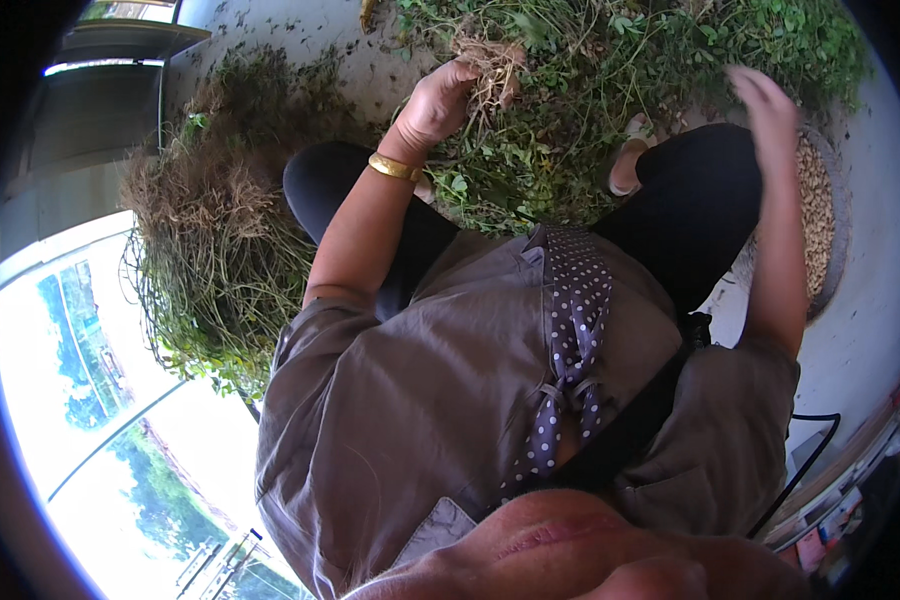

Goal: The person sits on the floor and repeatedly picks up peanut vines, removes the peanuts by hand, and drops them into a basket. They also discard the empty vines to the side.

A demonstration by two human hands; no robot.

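Observation:
My left hand [439, 105], with a gold bracelet [394, 166] at the wrist, grips a bunch of pale, tangled plant roots [495, 67]. Whether peanut pods hang on these roots is hard to make out. My right hand [769, 101] is raised beyond my right knee, blurred, its fingers pointing up and left. What it may hold is hidden. Beneath my right forearm stands a round basket of unshelled peanuts [816, 217], partly covered by the arm. Leafy green peanut plants [562, 135] lie on the floor before me and between my feet.
A tall heap of plants with dry brown roots [217, 202] rises beside my left knee. Loose dirt and leaf bits dot the pale floor [270, 22]. My right foot [630, 161] rests among the greenery. A black cable [817, 442] bends near my right elbow.

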